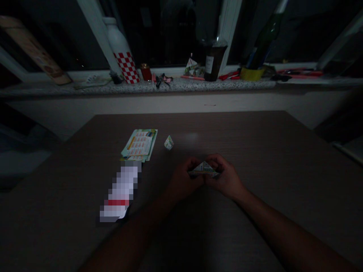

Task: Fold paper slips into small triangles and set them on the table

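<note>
Between both hands, just over the table (269,151), is a small folded paper (204,168) with printed text, its top coming to a point. My left hand (185,175) pinches its left end, and my right hand (224,175) grips the right end, thumbs toward me. Some fingers are hidden behind the paper and by the dim light. Beyond the left hand lies a small folded paper piece (169,142). A stack of printed paper sheets (138,144) rests to its left, with a blurred-out bright rectangular object (121,192) nearer to me.
Along the stone windowsill (176,86) stand a white bottle with red checks (124,56), a dark cup (214,60), a green bottle (266,37) in a yellow ring of tape (252,73), and a tall tan tube (34,49). Small items lie among them.
</note>
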`<action>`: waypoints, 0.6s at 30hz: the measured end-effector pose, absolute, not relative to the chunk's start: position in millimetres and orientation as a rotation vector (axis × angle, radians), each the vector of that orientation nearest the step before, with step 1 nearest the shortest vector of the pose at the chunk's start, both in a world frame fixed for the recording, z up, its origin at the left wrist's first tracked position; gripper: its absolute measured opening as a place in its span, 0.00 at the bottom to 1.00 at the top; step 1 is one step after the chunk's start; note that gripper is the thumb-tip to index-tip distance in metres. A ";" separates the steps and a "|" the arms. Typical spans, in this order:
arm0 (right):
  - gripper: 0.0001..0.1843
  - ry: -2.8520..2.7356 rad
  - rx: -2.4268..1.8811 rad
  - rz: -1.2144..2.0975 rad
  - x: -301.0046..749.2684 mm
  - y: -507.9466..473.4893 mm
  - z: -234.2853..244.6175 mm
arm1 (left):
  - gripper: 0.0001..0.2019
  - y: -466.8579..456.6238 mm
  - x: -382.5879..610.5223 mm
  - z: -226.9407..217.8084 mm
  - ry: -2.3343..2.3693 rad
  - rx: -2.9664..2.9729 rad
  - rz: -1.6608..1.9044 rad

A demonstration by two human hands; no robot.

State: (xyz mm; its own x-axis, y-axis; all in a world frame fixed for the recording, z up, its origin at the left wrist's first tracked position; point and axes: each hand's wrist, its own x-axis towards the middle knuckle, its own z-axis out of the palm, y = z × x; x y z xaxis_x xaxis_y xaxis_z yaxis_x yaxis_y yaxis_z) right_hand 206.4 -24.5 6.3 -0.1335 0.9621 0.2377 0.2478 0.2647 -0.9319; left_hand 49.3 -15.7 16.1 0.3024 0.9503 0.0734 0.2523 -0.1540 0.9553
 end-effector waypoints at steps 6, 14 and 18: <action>0.17 -1.582 -1.151 0.964 206.0 -24.5 8.8 | 0.13 -15.9 47.2 19.1 1.147 1.739 0.900; 0.19 -1.572 -1.067 1.091 205.7 -22.8 8.5 | 0.13 -14.6 46.9 16.3 1.086 1.721 0.879; 0.16 -1.599 -1.096 0.999 206.3 -21.2 5.8 | 0.12 -13.9 45.7 19.1 1.107 1.739 0.863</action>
State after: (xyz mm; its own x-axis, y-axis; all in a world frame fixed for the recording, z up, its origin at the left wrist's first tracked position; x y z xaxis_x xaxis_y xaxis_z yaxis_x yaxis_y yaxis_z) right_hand 206.3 -21.2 5.8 -0.1760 0.9550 0.2388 0.2042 0.2727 -0.9402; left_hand 45.7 -13.9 19.1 0.3621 0.9273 0.0954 0.3189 -0.2194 0.9220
